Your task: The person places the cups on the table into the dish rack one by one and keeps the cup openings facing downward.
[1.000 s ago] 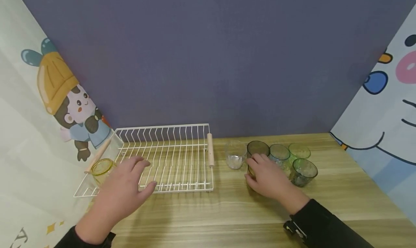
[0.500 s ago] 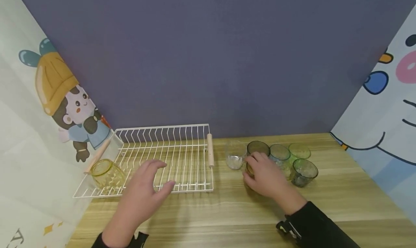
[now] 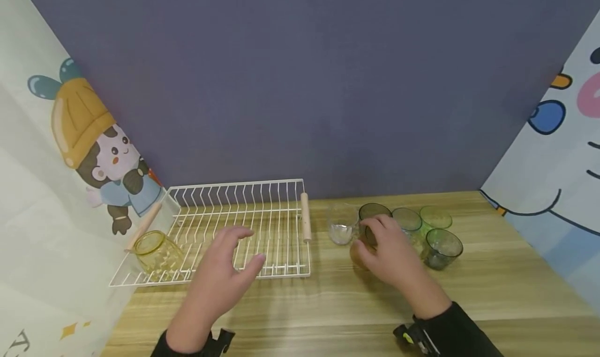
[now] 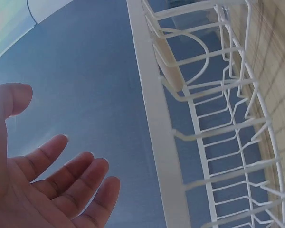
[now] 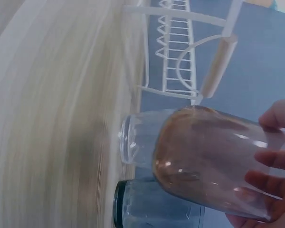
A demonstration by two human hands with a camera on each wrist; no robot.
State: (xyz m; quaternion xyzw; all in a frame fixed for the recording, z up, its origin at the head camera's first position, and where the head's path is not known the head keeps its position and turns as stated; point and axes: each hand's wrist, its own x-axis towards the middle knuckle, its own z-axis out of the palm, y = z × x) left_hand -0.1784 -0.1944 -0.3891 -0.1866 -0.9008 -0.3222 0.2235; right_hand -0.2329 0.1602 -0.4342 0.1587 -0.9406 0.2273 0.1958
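My right hand grips an amber-brown drinking glass near its rim. In the right wrist view its base hangs off the tabletop; in the head view my hand hides most of it. My left hand is over the front of the white wire dish rack, fingers spread and holding nothing. At the rack's left end, a yellow glass leans on the wires. Close to my right hand are a clear glass, a dark grey glass and a bluish glass.
A light green glass and a dark green-grey glass stand at the right of the group. Wooden handles top the rack's ends. Behind the wooden table is a dark blue-grey wall panel.
My left hand has moved right, away from the yellow glass, which now shows fully. My right hand stays among the glasses; the amber-brown glass in it has shifted slightly and come up.
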